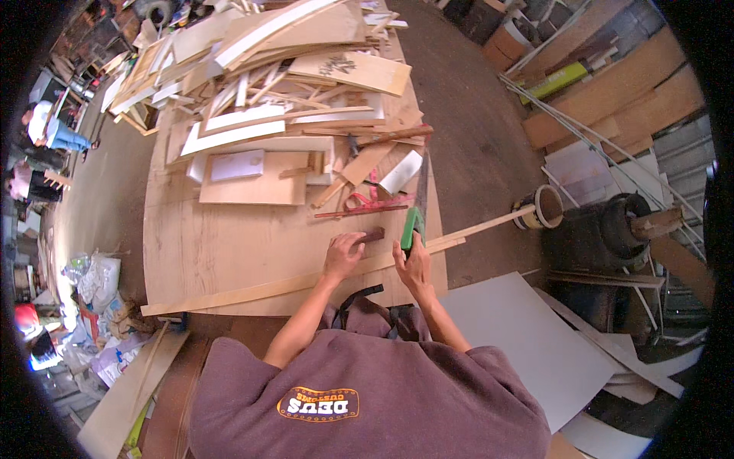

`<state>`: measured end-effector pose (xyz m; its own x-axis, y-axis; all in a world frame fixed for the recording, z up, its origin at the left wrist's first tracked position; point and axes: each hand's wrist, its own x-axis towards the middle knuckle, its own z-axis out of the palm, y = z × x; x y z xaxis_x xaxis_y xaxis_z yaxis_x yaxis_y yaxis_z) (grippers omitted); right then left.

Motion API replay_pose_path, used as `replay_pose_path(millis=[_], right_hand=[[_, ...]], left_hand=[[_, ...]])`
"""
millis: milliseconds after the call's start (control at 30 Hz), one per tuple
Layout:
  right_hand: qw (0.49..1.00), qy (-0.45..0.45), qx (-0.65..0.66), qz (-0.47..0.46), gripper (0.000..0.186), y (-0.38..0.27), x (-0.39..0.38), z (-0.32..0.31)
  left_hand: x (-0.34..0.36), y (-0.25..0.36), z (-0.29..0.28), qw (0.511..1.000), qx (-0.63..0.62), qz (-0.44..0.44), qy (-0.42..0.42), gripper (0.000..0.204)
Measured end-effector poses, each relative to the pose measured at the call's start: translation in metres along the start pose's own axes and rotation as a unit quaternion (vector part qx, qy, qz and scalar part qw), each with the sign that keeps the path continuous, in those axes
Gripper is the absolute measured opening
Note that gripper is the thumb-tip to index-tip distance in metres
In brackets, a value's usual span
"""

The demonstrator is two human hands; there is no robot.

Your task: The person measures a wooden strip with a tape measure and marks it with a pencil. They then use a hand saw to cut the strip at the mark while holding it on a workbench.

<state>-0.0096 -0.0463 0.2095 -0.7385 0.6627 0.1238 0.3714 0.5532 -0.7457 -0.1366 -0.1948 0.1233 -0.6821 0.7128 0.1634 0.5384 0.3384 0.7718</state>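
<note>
My left hand is over the near part of the wooden worktable, its fingers closed on a small dark brown wooden block. To its right, my right hand grips the green handle of a hand saw. The saw's dark blade points away from me along the table's right edge. Beneath my hands a long pale wooden strip runs slantwise across the table and sticks out past its right edge. A pink measuring tape lies loosely curled just beyond the block, beside a thin reddish stick.
Wood offcuts are heaped on the far half of the table, with a shallow wooden box before them. At right stand a bucket and a black drum. A grey panel leans near me. People are far left.
</note>
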Motion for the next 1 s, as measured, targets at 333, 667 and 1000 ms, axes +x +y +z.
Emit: replay_pose_path(millis=[333, 667, 1000], right_hand=[[0.994, -0.090, -0.051, -0.042, 0.042, -0.029, 0.029, 0.125], [0.980, -0.140, 0.035, -0.136, 0.055, 0.003, 0.008, 0.159], [0.995, -0.096, -0.001, -0.011, 0.032, 0.052, -0.036, 0.082]], left_hand=[[-0.073, -0.050, -0.101, 0.970, -0.091, -0.176, 0.139, 0.029], [-0.070, -0.047, -0.112, 0.985, -0.079, -0.139, 0.068, 0.032], [-0.041, -0.018, -0.040, 0.994, -0.095, -0.041, -0.028, 0.028]])
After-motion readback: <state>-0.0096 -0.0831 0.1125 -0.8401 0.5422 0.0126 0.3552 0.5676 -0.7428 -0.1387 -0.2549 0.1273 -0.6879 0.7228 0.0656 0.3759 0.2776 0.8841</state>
